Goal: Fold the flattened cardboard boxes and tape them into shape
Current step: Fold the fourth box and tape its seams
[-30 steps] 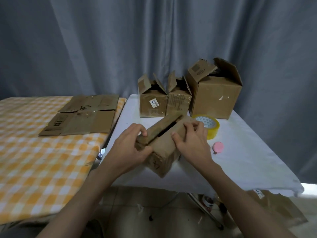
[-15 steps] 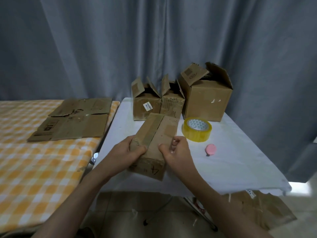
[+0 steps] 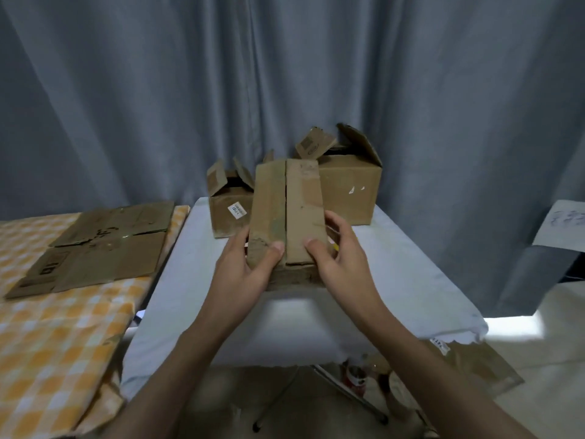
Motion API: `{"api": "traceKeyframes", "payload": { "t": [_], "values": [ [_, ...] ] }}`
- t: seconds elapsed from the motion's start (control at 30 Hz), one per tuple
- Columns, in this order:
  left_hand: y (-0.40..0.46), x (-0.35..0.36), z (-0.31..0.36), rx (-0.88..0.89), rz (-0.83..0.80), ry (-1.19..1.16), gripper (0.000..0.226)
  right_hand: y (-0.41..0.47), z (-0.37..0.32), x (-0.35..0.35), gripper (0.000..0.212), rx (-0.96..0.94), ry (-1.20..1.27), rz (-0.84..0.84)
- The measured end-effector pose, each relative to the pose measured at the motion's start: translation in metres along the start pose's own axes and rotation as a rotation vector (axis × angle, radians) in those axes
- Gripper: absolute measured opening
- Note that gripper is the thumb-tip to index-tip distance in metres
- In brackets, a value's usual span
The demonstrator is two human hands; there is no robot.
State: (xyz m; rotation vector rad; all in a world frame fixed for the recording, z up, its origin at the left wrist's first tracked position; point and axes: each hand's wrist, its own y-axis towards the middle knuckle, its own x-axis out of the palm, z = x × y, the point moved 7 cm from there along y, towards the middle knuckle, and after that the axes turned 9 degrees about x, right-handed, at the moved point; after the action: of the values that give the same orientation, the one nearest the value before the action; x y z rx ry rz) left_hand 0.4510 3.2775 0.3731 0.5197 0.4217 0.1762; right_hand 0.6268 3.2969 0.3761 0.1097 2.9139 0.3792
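Note:
A small brown cardboard box point(image 3: 289, 201) stands on the white-covered table point(image 3: 395, 280), its two flaps closed and meeting at a seam that faces me. My left hand point(image 3: 243, 267) grips its left side with the thumb pressing the left flap near the seam. My right hand point(image 3: 338, 258) grips its right side, thumb on the right flap. Flattened cardboard boxes point(image 3: 101, 242) lie on the orange-checked table at the left. The tape roll is hidden behind the box and my right hand.
Behind the held box stand a small open box point(image 3: 228, 207) with a white label and a larger open box point(image 3: 348, 185). A grey curtain hangs at the back. Under the table are metal legs, a can point(image 3: 356, 378) and cardboard on the floor.
The box has turned from lying at an angle to facing me squarely, flaps pressed shut. My view moved closer and the tape roll and pink item are now hidden.

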Motion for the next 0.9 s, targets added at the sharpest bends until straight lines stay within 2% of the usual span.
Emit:
{"api": "traceKeyframes", "payload": {
  "t": [0.17,0.27,0.37,0.5,0.67,0.9],
  "values": [
    [0.029,0.081,0.036,0.04,-0.135,-0.062,0.046,0.021,-0.002,-0.08,0.04,-0.012,-0.142,0.176],
    [0.045,0.131,0.045,0.018,-0.221,-0.022,0.057,0.039,0.015,-0.122,0.039,0.072,-0.258,0.239],
    [0.049,0.17,0.042,-0.028,-0.286,0.082,0.075,0.053,0.044,-0.145,0.031,0.209,-0.318,0.233],
    [0.043,0.199,0.029,-0.036,-0.392,0.128,0.077,0.06,0.068,-0.158,0.037,0.364,-0.419,0.261],
    [0.028,0.216,0.01,0.018,-0.592,0.284,0.082,0.069,0.083,-0.165,0.022,0.419,-0.541,0.185],
    [0.044,0.229,0.015,0.183,-0.561,0.67,0.077,0.079,0.087,-0.162,0.031,0.377,-0.652,0.099]
  ]
}}
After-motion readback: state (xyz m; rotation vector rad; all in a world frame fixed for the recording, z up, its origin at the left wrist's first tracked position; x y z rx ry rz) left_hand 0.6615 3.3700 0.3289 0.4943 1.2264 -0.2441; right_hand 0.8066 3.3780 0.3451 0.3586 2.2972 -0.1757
